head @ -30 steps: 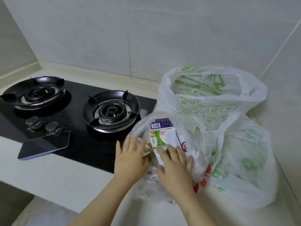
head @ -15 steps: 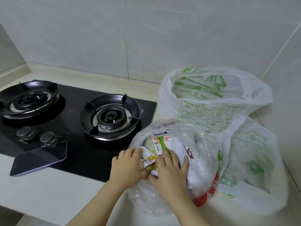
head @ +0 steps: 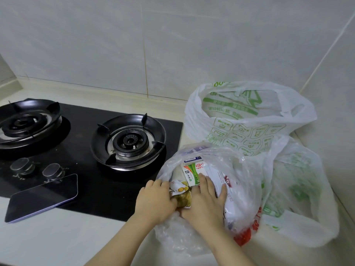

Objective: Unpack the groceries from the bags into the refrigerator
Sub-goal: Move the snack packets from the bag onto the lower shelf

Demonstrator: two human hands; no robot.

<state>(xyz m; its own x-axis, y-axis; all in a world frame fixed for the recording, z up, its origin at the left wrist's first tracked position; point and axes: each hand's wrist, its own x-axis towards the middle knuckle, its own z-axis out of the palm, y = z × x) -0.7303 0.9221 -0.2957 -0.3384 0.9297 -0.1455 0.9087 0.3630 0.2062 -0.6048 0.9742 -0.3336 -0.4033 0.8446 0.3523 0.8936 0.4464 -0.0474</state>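
Hands: left hand [head: 155, 201] curls round the snack packet [head: 181, 195]; right hand [head: 206, 200] lies flat on the milk carton [head: 193, 171], gripping nothing.
Groceries: inside the clear bag [head: 244, 169] on the counter [head: 57, 239].
Why: flat hand probably steadies things so the packet slides out.

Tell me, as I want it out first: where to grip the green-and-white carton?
Likely the upper end of the carton, pinched across its narrow sides, from above through the open clear bag: that end sticks up, while the right hand covers its lower part.
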